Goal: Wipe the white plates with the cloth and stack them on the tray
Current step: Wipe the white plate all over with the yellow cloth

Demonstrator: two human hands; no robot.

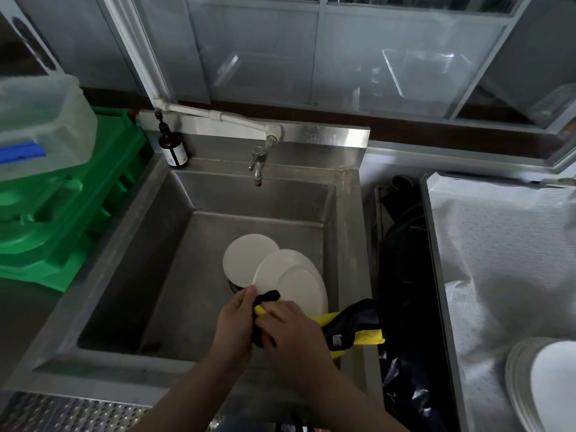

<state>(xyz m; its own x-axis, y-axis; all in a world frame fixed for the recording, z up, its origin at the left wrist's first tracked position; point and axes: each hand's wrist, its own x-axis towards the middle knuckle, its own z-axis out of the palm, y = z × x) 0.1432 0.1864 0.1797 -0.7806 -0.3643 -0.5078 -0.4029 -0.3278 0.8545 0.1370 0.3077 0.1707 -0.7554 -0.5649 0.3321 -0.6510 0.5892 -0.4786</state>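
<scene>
Three white plates lie overlapping in the steel sink [131, 275]: one flat at the back [246, 257], one tilted in the middle [274, 269], and one nearest me [304, 289]. My left hand [233, 325] and my right hand [293, 332] both grip a yellow and black cloth [265, 302] over the sink's near right corner. The cloth trails right over the sink rim [358, 325]. A stack of white plates [548, 385] sits at the lower right on a white-covered surface [498, 260]. The left thumb touches the middle plate's edge.
A tap [258, 165] hangs over the sink's back wall, with a brown pump bottle [173, 148] to its left. Green crates [71, 207] and a clear plastic tub [40, 126] stand on the left. A dark bag [408, 291] fills the gap right of the sink.
</scene>
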